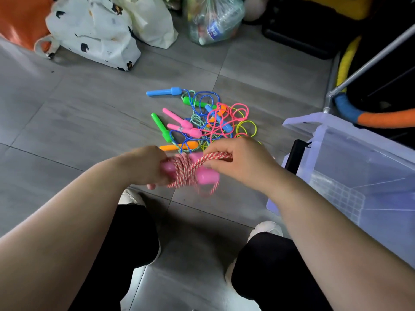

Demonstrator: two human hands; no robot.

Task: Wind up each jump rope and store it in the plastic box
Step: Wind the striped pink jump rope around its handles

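Observation:
My left hand (147,166) grips the pink handles (207,177) of a jump rope above the floor. Its red-and-white cord (184,173) is coiled several times around those handles. My right hand (238,159) pinches a doubled strand of that cord just right of the coil. A short loose end hangs below, blurred. Beyond my hands a tangled pile of jump ropes (202,120) lies on the grey tile floor, with blue, green, pink and orange handles and thin coloured cords. The clear plastic box (359,167) stands open at the right.
A white printed bag (94,30) and a clear bag of bottles (213,19) sit at the back. A metal frame (368,61) with foam-wrapped tubes stands behind the box. My knees in black trousers and white shoes fill the near floor.

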